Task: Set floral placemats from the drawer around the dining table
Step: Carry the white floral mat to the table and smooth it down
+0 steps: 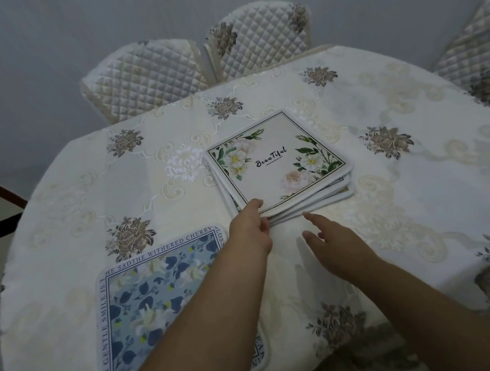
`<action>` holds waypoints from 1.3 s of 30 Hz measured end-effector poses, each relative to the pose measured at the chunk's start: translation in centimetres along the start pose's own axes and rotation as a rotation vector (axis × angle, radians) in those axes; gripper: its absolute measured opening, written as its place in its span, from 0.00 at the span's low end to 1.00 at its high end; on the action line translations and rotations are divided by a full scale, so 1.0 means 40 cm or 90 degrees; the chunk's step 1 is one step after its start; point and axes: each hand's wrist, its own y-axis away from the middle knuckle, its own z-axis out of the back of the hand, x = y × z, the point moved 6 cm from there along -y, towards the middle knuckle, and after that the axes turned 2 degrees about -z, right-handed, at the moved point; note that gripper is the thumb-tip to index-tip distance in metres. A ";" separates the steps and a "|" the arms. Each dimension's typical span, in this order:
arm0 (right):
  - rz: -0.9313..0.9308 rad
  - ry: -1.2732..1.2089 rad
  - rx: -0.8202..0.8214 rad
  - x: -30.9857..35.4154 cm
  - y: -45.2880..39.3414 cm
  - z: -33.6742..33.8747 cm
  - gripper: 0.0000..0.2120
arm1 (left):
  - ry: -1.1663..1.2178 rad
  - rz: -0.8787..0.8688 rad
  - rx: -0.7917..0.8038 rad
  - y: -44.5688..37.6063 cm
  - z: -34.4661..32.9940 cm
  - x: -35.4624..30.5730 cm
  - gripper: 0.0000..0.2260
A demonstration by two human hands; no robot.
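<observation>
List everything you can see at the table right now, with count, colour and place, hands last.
stack of placemats: several, exact count unclear, white-edged, top one cream with white flowers, table centre.
blue placemat: one, blue floral with a lettered border, flat at the near left edge.
tablecloth: one, cream with grey-brown flowers, covering the table.
chairs: three visible, quilted cream covers, along the far and right sides.
left hand: one, pinches the stack's near corner.
right hand: one, fingers straight, reaching toward the stack, apart from it.
</observation>
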 end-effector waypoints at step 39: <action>-0.145 -0.226 0.072 -0.073 0.091 -0.006 0.12 | -0.607 -0.238 0.098 0.169 0.406 -0.035 0.19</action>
